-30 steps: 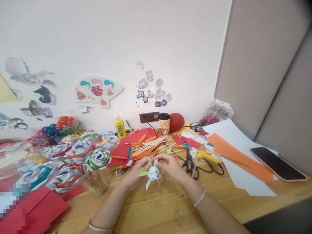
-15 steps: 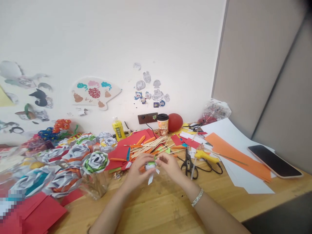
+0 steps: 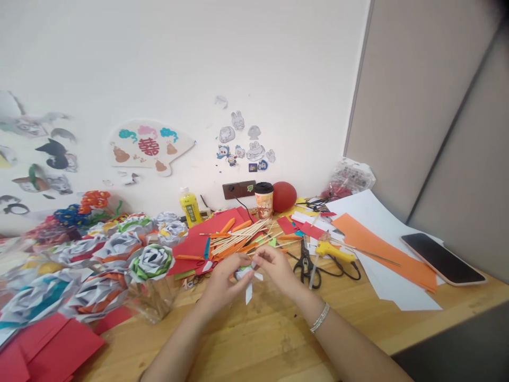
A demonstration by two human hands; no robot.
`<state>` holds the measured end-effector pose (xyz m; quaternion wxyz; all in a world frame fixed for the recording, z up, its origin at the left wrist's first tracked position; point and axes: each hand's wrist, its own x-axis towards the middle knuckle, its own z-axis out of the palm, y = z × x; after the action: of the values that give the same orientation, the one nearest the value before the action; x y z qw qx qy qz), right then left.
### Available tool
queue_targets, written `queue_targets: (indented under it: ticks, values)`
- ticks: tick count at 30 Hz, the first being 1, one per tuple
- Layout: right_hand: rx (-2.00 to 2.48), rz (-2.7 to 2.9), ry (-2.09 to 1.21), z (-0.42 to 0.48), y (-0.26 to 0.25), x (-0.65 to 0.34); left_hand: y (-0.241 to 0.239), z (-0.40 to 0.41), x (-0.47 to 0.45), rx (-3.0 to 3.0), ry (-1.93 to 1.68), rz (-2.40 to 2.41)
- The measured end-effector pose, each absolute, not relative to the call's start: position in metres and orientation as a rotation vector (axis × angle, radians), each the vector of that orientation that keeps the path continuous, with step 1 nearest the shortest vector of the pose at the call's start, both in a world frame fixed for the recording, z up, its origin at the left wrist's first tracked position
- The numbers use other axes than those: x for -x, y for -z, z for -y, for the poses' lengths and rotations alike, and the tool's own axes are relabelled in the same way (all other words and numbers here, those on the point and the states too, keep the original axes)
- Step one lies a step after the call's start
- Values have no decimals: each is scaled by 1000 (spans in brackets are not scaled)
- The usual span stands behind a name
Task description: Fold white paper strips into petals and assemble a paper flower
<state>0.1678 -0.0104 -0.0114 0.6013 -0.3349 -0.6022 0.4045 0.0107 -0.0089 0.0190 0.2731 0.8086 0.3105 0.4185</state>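
Note:
Both my hands meet over the middle of the wooden table (image 3: 258,334). My left hand (image 3: 222,281) and my right hand (image 3: 276,268) are closed around a small folded paper flower (image 3: 247,278) of white and green paper, mostly hidden by my fingers. A white paper tip pokes down below them. A bracelet sits on my right wrist. Just behind my hands lies a heap of wooden skewers (image 3: 238,239) on red paper sheets (image 3: 202,241).
Finished paper roses (image 3: 151,262) crowd the left side, over red sheets (image 3: 51,345). Black scissors (image 3: 305,262), a yellow glue gun (image 3: 334,252), orange paper (image 3: 382,249) on white sheets and a phone (image 3: 443,260) lie right. A yellow bottle (image 3: 190,208), cup (image 3: 264,200) and red ball (image 3: 284,196) stand by the wall.
My hands have closed in over the paper flower and moved slightly away from me; its green leaves and white body, plain a second ago, are now mostly covered by my fingers.

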Motion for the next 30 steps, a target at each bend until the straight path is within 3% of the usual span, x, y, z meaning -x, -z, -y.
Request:
queue_targets:
  ticks: [30]
  values:
    - [770,1420,-871,13,8,-169,-15,11,-14,-2346,-1145,-793]
